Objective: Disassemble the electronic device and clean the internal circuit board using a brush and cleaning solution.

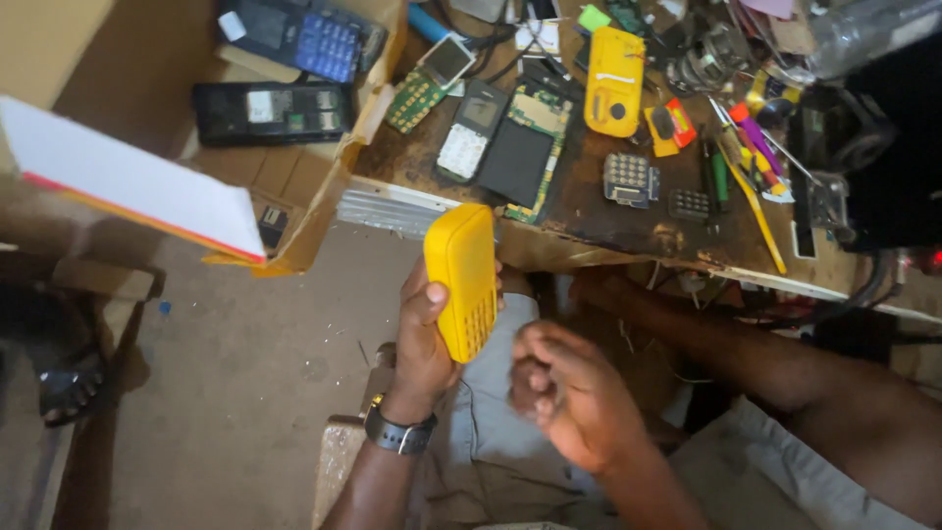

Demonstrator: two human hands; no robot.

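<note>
A yellow phone front cover [462, 280] is held upright in the left hand [424, 339], above the lap and just below the edge of the workbench [628, 231]. The fingers are wrapped around its left edge and back, with the thumb pressed on the near side, so the keypad openings face right. The right hand [564, 393] is curled loosely just beside it, not touching the cover; whether something small is pinched inside that curl cannot be told, as the fingertips are turned inward and blurred.

The step in hand is judged to be the inspection or fitting of this cover. It would be done well if the shell were gripped by its rims only — pressure on the thin keypad grid could flex or crack it. The cover is best kept over the lap or bench, so that anything dropped is caught rather than lost on the floor.

On the bench, well apart from the hands, 1 matching yellow back shell [614, 80] lies face down, with a bare circuit board [530, 147] and a loose rubber keypad [630, 177] near it. These parts are judged to belong together, and the keypad openings should be checked against the keypad before any pressing is done. A wristwatch [397, 432] is worn on the left wrist.
</note>
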